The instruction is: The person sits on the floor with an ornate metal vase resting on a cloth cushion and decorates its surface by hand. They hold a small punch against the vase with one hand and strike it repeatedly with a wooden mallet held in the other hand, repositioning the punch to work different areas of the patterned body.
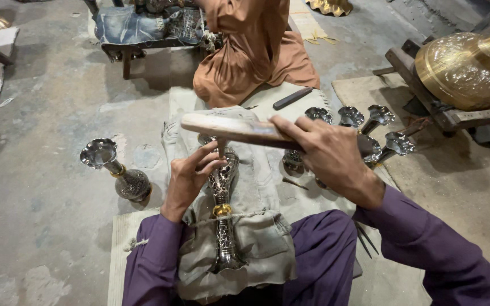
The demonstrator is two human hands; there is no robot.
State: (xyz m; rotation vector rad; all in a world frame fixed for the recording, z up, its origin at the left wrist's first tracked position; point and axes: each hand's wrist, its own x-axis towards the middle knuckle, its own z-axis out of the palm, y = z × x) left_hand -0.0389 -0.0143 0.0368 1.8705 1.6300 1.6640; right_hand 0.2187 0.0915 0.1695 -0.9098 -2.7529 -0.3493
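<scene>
The engraved metal vase (pixel 223 218) lies along my lap on a grey cloth pad (pixel 256 226), neck pointing away from me. My left hand (pixel 188 178) pinches a thin chisel (pixel 220 148) upright against the vase's neck, fingers curled close round it. My right hand (pixel 330 156) is closed on a flat wooden mallet (pixel 231 129), held level just above the chisel's head. To strike well, I judge the chisel should stay square to the metal. More vases (pixel 364 122) stand beyond the vase in my lap, one (pixel 117 170) to its left.
</scene>
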